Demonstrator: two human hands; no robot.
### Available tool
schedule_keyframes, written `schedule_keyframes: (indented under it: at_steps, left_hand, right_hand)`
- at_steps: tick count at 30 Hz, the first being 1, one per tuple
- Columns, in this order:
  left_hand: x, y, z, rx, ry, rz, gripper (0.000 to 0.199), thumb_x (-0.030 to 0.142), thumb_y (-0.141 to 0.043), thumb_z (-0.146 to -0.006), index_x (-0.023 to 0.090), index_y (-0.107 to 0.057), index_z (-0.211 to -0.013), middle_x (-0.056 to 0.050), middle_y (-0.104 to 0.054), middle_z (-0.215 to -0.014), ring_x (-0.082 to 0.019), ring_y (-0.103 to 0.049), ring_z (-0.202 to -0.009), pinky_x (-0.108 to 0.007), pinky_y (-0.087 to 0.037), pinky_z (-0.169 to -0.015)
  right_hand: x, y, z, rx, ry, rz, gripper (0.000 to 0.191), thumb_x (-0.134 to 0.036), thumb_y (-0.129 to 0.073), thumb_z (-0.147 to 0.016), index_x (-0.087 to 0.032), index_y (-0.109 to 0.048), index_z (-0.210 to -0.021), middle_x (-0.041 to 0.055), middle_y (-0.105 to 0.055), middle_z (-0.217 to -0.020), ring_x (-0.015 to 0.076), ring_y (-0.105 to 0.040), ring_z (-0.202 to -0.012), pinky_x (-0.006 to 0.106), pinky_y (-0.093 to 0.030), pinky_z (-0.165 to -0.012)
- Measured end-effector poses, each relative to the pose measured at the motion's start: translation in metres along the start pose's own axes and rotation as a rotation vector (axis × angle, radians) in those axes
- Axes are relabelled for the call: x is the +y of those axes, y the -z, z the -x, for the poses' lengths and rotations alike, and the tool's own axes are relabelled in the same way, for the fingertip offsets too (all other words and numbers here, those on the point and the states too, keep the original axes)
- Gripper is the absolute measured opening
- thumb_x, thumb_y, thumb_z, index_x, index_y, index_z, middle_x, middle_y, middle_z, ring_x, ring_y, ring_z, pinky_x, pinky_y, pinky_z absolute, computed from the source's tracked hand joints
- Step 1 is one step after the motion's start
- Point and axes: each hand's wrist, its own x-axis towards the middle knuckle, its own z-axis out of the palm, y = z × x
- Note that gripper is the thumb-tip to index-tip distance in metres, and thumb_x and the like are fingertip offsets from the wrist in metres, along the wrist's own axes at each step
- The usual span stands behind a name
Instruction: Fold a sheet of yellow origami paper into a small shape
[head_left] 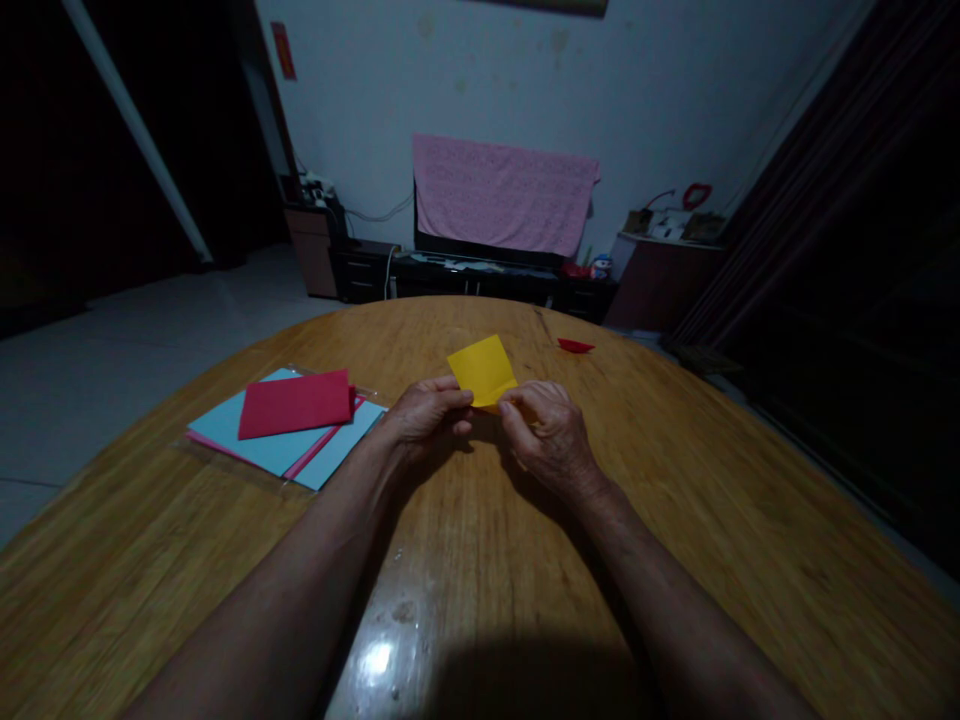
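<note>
A small piece of yellow paper is held up just above the wooden table, with a crease and a folded strip along its lower right edge. My left hand pinches its lower left corner between thumb and fingers. At the lower right edge, my right hand grips the folded strip, its fingers curled and the thumb pressed against the paper. The paper's underside and some of the fingertips are hidden.
The round wooden table bears a stack of light blue and pink paper on the left, with a folded red paper on top. A small red folded paper piece lies at the far right. Beyond stands a cloth-draped television.
</note>
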Motion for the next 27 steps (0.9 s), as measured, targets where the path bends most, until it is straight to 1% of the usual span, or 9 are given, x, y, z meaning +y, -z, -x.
schedule_keyframes:
  at_steps: [2,4,7,9,12,15,18,22,27]
  left_hand:
    - [0.0000,0.0002,0.0005,-0.006,-0.007,-0.015,0.018,0.003,-0.057,-0.075,0.008,-0.069,-0.087,-0.010,-0.068,-0.079,-0.009,-0.058,-0.054,-0.015,-0.043,-0.043]
    - [-0.0001,0.0004,0.0010,-0.020,-0.019,-0.027,0.019,0.004,-0.057,-0.075,0.008,-0.069,-0.089,-0.011,-0.069,-0.083,-0.009,-0.059,-0.057,-0.015,-0.044,-0.044]
    - [-0.0007,0.0011,0.0010,-0.044,-0.039,-0.044,0.021,0.005,-0.059,-0.074,0.009,-0.070,-0.091,-0.012,-0.070,-0.087,-0.010,-0.061,-0.060,-0.015,-0.044,-0.044]
    - [-0.0013,0.0015,0.0006,-0.059,-0.047,-0.061,0.021,0.006,-0.060,-0.072,0.010,-0.070,-0.091,-0.012,-0.070,-0.088,-0.011,-0.062,-0.062,-0.016,-0.044,-0.044]
    - [-0.0015,0.0011,0.0004,-0.082,-0.071,-0.074,0.021,0.008,-0.062,-0.072,0.010,-0.070,-0.090,-0.011,-0.070,-0.089,-0.011,-0.062,-0.064,-0.016,-0.044,-0.046]
    - [-0.0004,-0.0007,0.0013,-0.085,-0.086,-0.080,0.020,0.008,-0.062,-0.071,0.011,-0.070,-0.089,-0.010,-0.070,-0.088,-0.011,-0.061,-0.064,-0.016,-0.043,-0.047]
    - [0.0006,-0.0019,0.0025,-0.070,-0.087,-0.088,0.020,0.010,-0.064,-0.070,0.011,-0.071,-0.089,-0.010,-0.070,-0.088,-0.012,-0.062,-0.065,-0.017,-0.043,-0.048]
    - [-0.0002,0.0005,0.0031,-0.096,-0.117,-0.087,0.023,0.014,-0.066,-0.070,0.012,-0.070,-0.093,-0.011,-0.070,-0.093,-0.013,-0.063,-0.071,-0.018,-0.045,-0.052]
    - [-0.0030,0.0039,0.0025,-0.200,-0.138,-0.073,0.036,0.013,-0.067,-0.069,0.015,-0.068,-0.105,-0.010,-0.069,-0.102,-0.015,-0.065,-0.082,-0.021,-0.047,-0.061]
  right_hand:
    - [0.0000,-0.0003,-0.0002,0.016,-0.014,-0.023,0.013,-0.024,-0.050,-0.085,-0.021,-0.061,-0.079,0.0045,-0.064,-0.079,0.0204,-0.057,-0.080,0.036,-0.042,-0.078]
    - [0.0001,-0.0009,-0.0009,0.055,-0.037,-0.066,0.011,-0.023,-0.052,-0.083,-0.021,-0.063,-0.080,0.0076,-0.064,-0.094,0.0220,-0.058,-0.091,0.039,-0.043,-0.083]
    - [0.0000,-0.0017,-0.0030,0.118,-0.086,-0.157,0.010,-0.023,-0.055,-0.081,-0.020,-0.064,-0.078,0.0108,-0.058,-0.117,0.0238,-0.055,-0.106,0.042,-0.043,-0.091]
    - [0.0001,-0.0021,-0.0043,0.122,-0.129,-0.236,0.010,-0.024,-0.056,-0.080,-0.020,-0.065,-0.077,0.0109,-0.056,-0.121,0.0234,-0.055,-0.109,0.041,-0.043,-0.093]
    - [0.0011,-0.0031,-0.0050,0.127,-0.208,-0.352,0.010,-0.024,-0.058,-0.078,-0.019,-0.065,-0.074,0.0107,-0.059,-0.117,0.0217,-0.058,-0.106,0.038,-0.044,-0.092]
    - [0.0030,-0.0043,-0.0048,0.131,-0.297,-0.435,0.011,-0.026,-0.059,-0.077,-0.019,-0.064,-0.071,0.0076,-0.064,-0.096,0.0193,-0.061,-0.091,0.035,-0.047,-0.083]
    - [0.0043,-0.0044,-0.0048,0.128,-0.360,-0.463,0.012,-0.028,-0.060,-0.075,-0.019,-0.063,-0.068,0.0034,-0.062,-0.078,0.0167,-0.060,-0.075,0.031,-0.048,-0.072]
    - [0.0050,-0.0031,-0.0053,0.148,-0.402,-0.500,0.013,-0.030,-0.062,-0.074,-0.018,-0.063,-0.068,0.0027,-0.061,-0.075,0.0160,-0.058,-0.071,0.029,-0.047,-0.067]
    - [0.0058,-0.0013,-0.0056,0.199,-0.351,-0.453,0.011,-0.028,-0.062,-0.075,-0.018,-0.064,-0.069,0.0034,-0.061,-0.077,0.0164,-0.058,-0.074,0.030,-0.047,-0.071]
